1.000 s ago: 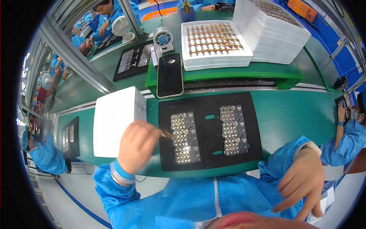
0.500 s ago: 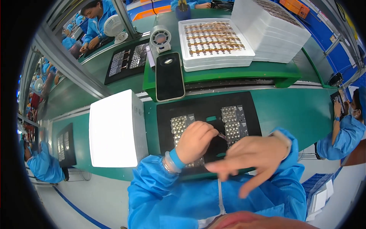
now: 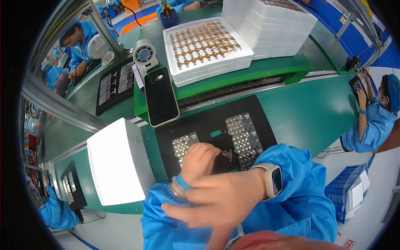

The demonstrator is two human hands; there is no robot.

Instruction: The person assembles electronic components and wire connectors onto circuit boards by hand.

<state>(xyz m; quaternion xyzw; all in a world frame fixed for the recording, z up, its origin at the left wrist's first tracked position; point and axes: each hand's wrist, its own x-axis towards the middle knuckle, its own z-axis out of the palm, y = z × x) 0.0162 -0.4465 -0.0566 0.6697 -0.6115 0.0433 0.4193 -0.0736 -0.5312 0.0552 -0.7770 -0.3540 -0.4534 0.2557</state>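
My left hand [image 3: 197, 161], with a blue band at its wrist, is over a black mat [image 3: 208, 120]. Its fingers are pinched on a small copper-coloured flexible circuit strip [image 3: 226, 155], whose free end points toward the right-hand group of metal plates with round studs [image 3: 241, 139]. A second studded group [image 3: 182, 145] lies left, partly covered by my left hand. Wearing a watch [image 3: 273, 181], my right hand [image 3: 225, 193] passes in front of my left wrist, fingers spread and smeared by motion. Nothing shows in it.
A white foam box [image 3: 114, 164] stands left of the mat. Behind are a phone [image 3: 161, 98], a small fan [image 3: 144, 54] and a white foam tray [image 3: 210, 73] bearing rows of copper strips. Stacked foam trays [image 3: 271, 31] rise beside it. Co-workers sit left and right.
My right hand has swept left and nearer, across my left wrist. My left hand still pinches the strip near the right-hand plates. The whole view has shifted and tilted.
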